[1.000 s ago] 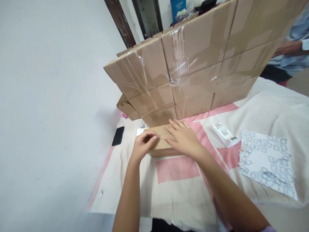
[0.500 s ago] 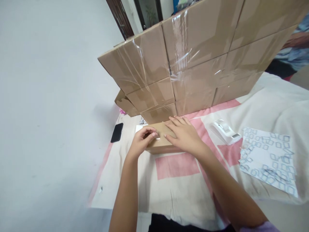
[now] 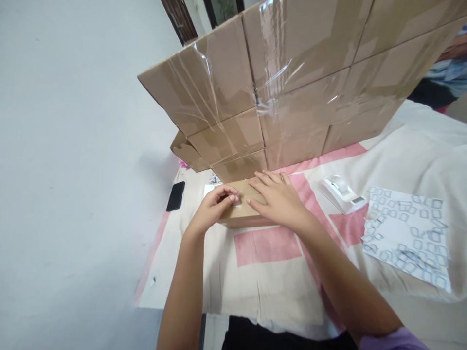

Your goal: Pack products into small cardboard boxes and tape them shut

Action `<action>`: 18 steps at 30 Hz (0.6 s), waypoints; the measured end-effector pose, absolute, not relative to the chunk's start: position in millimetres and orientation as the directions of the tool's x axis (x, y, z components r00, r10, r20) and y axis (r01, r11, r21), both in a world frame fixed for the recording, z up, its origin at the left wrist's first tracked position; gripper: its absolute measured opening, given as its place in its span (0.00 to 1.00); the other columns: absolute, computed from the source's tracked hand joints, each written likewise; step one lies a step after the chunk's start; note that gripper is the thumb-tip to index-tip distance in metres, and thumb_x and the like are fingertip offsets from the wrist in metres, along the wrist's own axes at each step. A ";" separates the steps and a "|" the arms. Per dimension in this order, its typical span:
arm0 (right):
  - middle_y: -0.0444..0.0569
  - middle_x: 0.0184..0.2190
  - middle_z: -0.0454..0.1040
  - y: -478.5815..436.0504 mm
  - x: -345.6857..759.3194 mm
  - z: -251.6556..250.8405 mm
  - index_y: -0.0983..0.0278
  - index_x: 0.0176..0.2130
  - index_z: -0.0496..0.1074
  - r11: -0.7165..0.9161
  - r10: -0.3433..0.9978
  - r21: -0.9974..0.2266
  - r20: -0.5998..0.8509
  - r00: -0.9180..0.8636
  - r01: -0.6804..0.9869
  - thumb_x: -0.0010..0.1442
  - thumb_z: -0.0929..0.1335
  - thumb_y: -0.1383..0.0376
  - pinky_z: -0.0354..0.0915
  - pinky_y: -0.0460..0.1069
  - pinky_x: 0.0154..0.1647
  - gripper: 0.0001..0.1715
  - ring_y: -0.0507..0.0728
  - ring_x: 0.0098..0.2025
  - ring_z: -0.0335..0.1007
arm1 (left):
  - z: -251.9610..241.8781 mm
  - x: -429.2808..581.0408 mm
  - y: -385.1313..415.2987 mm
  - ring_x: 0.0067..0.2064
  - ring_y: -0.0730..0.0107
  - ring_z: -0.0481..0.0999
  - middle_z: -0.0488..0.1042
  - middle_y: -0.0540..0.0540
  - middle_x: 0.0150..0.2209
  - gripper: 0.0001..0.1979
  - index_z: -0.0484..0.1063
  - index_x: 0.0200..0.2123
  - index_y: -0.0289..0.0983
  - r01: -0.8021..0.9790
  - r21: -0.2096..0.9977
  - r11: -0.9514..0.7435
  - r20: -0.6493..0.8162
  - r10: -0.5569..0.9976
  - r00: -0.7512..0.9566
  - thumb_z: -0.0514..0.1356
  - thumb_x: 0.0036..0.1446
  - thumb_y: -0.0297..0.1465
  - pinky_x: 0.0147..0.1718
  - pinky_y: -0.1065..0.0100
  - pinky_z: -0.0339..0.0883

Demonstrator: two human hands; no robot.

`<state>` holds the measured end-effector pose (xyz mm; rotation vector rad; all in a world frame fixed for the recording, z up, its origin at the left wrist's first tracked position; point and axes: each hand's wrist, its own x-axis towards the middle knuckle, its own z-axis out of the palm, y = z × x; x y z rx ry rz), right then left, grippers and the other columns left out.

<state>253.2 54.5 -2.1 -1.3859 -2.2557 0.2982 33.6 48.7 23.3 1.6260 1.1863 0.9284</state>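
A small brown cardboard box [image 3: 251,221] lies on the cloth in front of me. My left hand [image 3: 215,206] is over its left end, with thumb and fingertips pinched at a shiny bit of clear tape [image 3: 237,203] on the lid. My right hand [image 3: 275,198] rests flat across the right part of the lid, fingers spread. Right behind the box stands a tall wall of taped cardboard boxes [image 3: 299,97].
On the right are a white tape dispenser [image 3: 343,194] and paper sheets [image 3: 406,233] with small blue drawn squares. A black phone [image 3: 175,196] lies at the left edge, beside the white wall [image 3: 73,146]. Part of another person [image 3: 450,68] shows at upper right.
The view has tilted and shifted slightly. My left fingertips have moved a little at the tape on the lid; my right hand stays spread on the box.
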 end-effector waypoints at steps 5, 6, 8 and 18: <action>0.57 0.70 0.65 54.2 253.1 -0.5 0.62 0.63 0.72 0.455 0.889 -0.431 0.267 -0.372 0.779 0.71 0.64 0.52 0.46 0.66 0.72 0.29 0.67 0.73 0.55 | 20.0 31.7 50.0 0.40 0.66 0.77 0.78 0.44 0.40 0.10 0.78 0.38 0.39 0.280 0.948 -0.151 0.080 0.965 0.250 0.67 0.61 0.40 0.43 0.65 0.72; 0.57 0.70 0.65 54.2 253.1 -0.3 0.62 0.63 0.72 0.454 0.890 -0.434 0.267 -0.371 0.778 0.71 0.64 0.53 0.47 0.66 0.72 0.28 0.67 0.73 0.55 | 19.7 31.6 49.9 0.40 0.66 0.77 0.78 0.44 0.40 0.11 0.78 0.38 0.39 0.275 0.950 -0.150 0.080 0.965 0.248 0.67 0.61 0.40 0.43 0.65 0.72; 0.57 0.70 0.65 54.1 253.2 -0.2 0.62 0.63 0.73 0.454 0.889 -0.440 0.271 -0.368 0.775 0.71 0.64 0.53 0.48 0.65 0.72 0.28 0.66 0.73 0.55 | 19.3 31.6 49.5 0.40 0.66 0.77 0.78 0.44 0.39 0.11 0.78 0.39 0.39 0.275 0.951 -0.144 0.075 0.967 0.245 0.67 0.61 0.41 0.44 0.64 0.72; 0.57 0.70 0.66 53.0 254.5 3.0 0.64 0.63 0.73 0.459 0.887 -0.465 0.284 -0.363 0.757 0.69 0.66 0.55 0.50 0.62 0.71 0.28 0.65 0.72 0.57 | 18.8 29.5 47.1 0.43 0.67 0.77 0.77 0.46 0.40 0.08 0.77 0.42 0.41 0.277 0.953 -0.123 0.041 0.958 0.285 0.65 0.64 0.39 0.47 0.65 0.71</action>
